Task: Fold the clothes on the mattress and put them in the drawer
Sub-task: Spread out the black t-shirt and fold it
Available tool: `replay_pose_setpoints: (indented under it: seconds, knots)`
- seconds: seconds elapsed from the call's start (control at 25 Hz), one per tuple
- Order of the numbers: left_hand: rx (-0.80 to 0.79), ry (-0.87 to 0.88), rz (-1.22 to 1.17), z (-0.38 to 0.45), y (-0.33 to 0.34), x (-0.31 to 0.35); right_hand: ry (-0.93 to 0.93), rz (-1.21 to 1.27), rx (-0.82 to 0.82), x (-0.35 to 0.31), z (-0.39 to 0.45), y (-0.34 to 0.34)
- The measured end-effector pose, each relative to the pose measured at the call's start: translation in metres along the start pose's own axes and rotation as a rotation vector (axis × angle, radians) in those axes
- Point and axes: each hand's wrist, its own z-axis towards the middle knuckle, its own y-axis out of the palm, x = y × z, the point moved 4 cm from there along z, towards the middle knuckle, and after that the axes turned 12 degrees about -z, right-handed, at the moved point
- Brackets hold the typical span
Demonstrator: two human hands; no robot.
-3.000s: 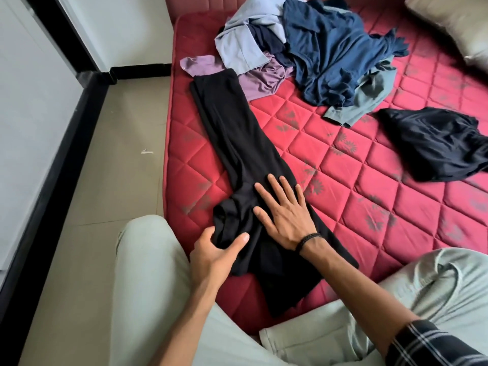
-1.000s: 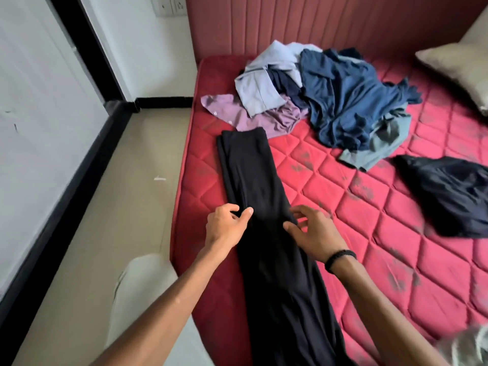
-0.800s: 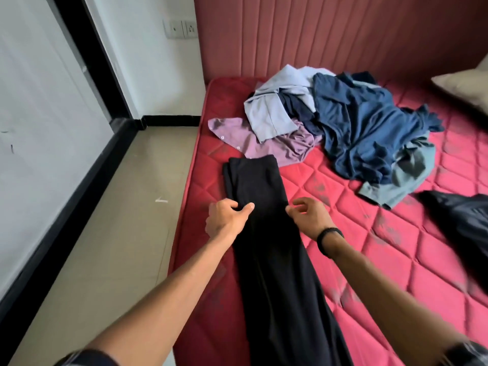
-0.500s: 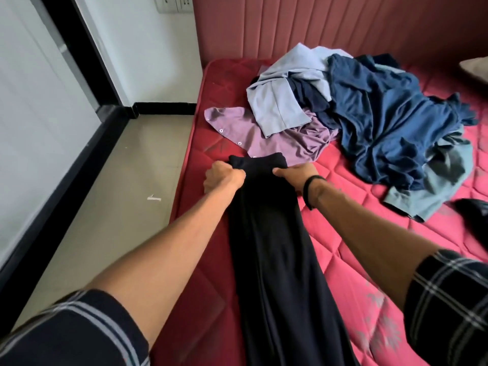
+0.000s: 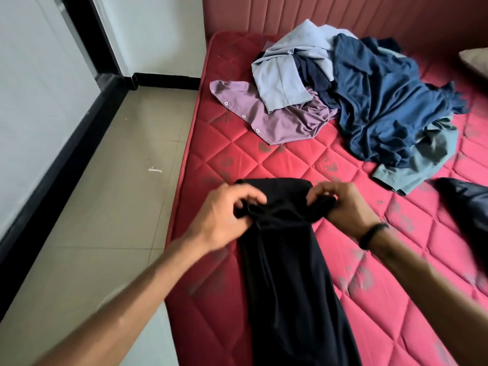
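Gripping the far end of the long black soft-fabric garment (image 5: 285,273), left hand (image 5: 224,215) and right hand (image 5: 340,204) each pinch one corner above the red quilted mattress (image 5: 330,159). Limp, light cloth; likely sags mid-span, so corner holds suit.

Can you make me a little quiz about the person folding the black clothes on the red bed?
1. True or false: both hands grip the black garment.
2. Which lies on top: the light blue shirt or the purple shirt?
3. Which wrist wears the black band?

Key:
1. True: left hand and right hand pinch its far end.
2. The light blue shirt.
3. The right.
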Motion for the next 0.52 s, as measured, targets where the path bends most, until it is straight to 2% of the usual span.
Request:
replay_pose_setpoints:
  seconds: [0.12,0.36,0.52]
  knots:
    - [-0.083,-0.005,0.180,-0.067,0.037,0.005,-0.002,-0.144,-0.023,0.005,-0.069,0.014]
    - [0.043,0.002,0.247,-0.108,0.048,0.016,0.085,-0.123,-0.016,-0.004,-0.113,0.019]
    - [-0.081,0.004,0.304,-0.118,0.043,0.021,0.068,-0.171,-0.119,-0.003,-0.131,0.020]
